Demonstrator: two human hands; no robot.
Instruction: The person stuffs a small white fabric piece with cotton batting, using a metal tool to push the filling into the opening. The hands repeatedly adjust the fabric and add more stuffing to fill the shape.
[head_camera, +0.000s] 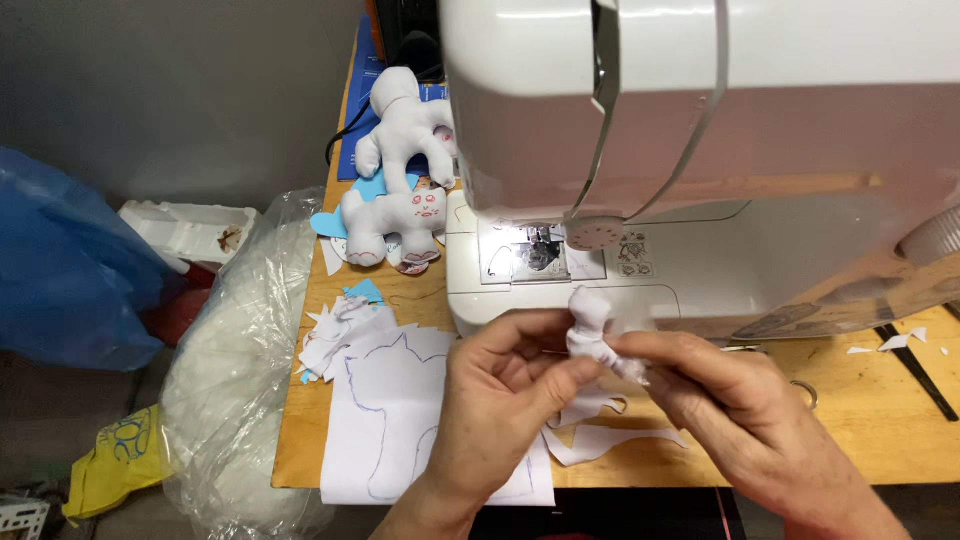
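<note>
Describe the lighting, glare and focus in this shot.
Head view: the sewing machine body looms close, pale and washed out; its small lamp glares on the needle plate; both hands, left hand and right hand, and the white fabric piece are fairly sharp.

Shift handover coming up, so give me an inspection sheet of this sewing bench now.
Surface: wooden table, partly covered by a white fabric sheet with a drawn outline.
Job's things: small white fabric piece, pinched between both hands in front of the white sewing machine.
Clutter: fabric scraps; two stuffed white toy figures at the back left.
Grippers: left hand and right hand both grip the piece.
Cables: black cable at the table's back edge.
Surroundings: clear bag of stuffing, blue plastic bag, yellow bag on the left.
</note>
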